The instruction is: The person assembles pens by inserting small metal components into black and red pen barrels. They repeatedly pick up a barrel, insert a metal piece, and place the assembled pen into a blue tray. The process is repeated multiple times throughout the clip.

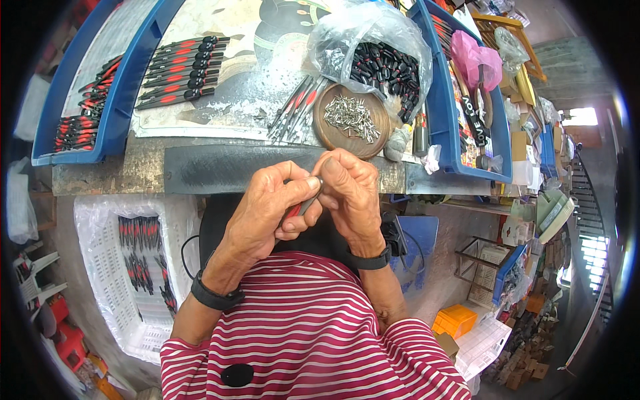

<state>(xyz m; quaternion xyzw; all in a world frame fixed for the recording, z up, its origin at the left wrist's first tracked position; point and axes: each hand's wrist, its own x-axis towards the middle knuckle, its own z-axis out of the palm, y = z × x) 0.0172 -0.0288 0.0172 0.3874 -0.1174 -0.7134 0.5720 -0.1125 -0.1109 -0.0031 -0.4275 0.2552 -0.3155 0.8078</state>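
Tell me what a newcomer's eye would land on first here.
First, the centre, where the left hand grips a grey-and-red piece close to the right hand. Next, just beyond them, the round wooden dish of small metal pieces. Then the bright pink bag at upper right, by a blue tray.

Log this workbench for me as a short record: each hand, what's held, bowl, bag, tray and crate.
Left hand: the left hand grips the held piece
Held piece: slim red-and-grey piece, partly hidden by fingers
Right hand: the right hand has its fingertips at the piece's upper end; contact unclear
Bowl: round brown wooden bowl with small silvery metal parts
Bag: clear plastic bag, open, with small black-and-red parts
Left tray: blue plastic tray with red-and-black pieces
Crate: white plastic crate, lower left
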